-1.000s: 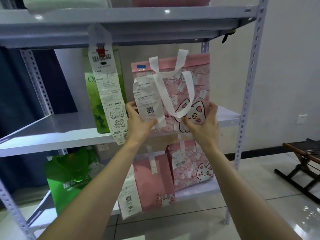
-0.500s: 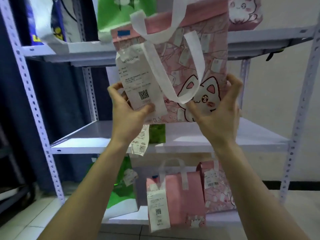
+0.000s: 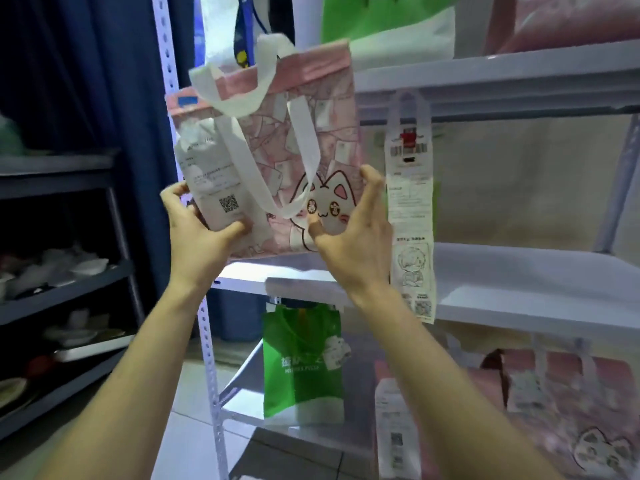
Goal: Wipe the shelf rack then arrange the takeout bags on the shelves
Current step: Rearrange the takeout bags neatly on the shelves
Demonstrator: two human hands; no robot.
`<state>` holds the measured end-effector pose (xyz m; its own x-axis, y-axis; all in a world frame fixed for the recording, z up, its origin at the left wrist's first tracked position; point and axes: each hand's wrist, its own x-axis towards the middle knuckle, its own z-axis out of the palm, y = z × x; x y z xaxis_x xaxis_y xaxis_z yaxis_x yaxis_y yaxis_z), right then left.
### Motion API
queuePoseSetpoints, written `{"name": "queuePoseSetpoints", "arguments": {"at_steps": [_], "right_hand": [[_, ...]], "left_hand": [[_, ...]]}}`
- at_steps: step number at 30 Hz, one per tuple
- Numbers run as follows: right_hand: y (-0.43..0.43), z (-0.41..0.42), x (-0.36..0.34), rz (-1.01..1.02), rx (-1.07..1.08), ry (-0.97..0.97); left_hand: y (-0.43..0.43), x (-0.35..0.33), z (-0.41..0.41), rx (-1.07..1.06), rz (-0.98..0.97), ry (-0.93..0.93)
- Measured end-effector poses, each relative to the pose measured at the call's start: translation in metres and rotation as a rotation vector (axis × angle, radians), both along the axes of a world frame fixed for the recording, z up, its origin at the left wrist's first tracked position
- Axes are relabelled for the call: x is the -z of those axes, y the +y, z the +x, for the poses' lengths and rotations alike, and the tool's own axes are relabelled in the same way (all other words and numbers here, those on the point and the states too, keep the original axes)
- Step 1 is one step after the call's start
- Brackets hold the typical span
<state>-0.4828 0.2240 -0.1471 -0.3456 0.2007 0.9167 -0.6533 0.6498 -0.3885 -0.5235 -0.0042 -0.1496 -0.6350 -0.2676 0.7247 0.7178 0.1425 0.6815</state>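
The pink bag (image 3: 277, 150) is held up before the rack (image 3: 519, 271), hiding part of its left post. Its lower corners are gripped by the left hand (image 3: 197, 233) and the right hand (image 3: 353, 237), with the thumbs in front. The top bags (image 3: 388, 26) are cut off. The blurred pink bags (image 3: 571, 410) at lower right number perhaps two. A receipt (image 3: 410, 202) hangs just right of the held bag, and a green bag (image 3: 301, 368) stands below.
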Motion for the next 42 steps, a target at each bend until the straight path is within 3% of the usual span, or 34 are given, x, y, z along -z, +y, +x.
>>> {"name": "queuePoseSetpoints", "arguments": {"at_steps": [6, 11, 15, 19, 29, 34, 38, 42], "right_hand": [[-0.030, -0.065, 0.048, -0.055, -0.015, -0.212], [-0.012, -0.104, 0.090, -0.136, 0.039, -0.570], [-0.005, -0.124, 0.096, -0.119, 0.080, -0.643], [-0.015, -0.137, 0.092, -0.026, 0.110, -0.715], [-0.014, -0.132, 0.091, 0.025, 0.029, -0.774], [-0.005, -0.074, 0.125, -0.033, -0.009, -0.497], [0.029, -0.008, 0.201, -0.057, -0.011, -0.355], [0.083, 0.038, 0.269, -0.168, 0.096, -0.554]], "left_hand": [[-0.029, 0.035, -0.063, -0.060, -0.080, -0.095], [-0.020, 0.071, -0.115, -0.057, -0.309, -0.265], [-0.020, 0.098, -0.133, -0.158, -0.248, -0.330], [-0.019, 0.101, -0.143, -0.253, -0.314, -0.394], [-0.031, 0.120, -0.134, -0.255, -0.340, -0.337], [-0.021, 0.161, -0.095, -0.418, -0.223, -0.130], [0.028, 0.224, -0.060, -0.274, -0.212, -0.189], [0.103, 0.292, -0.031, 0.008, -0.357, -0.407]]}}
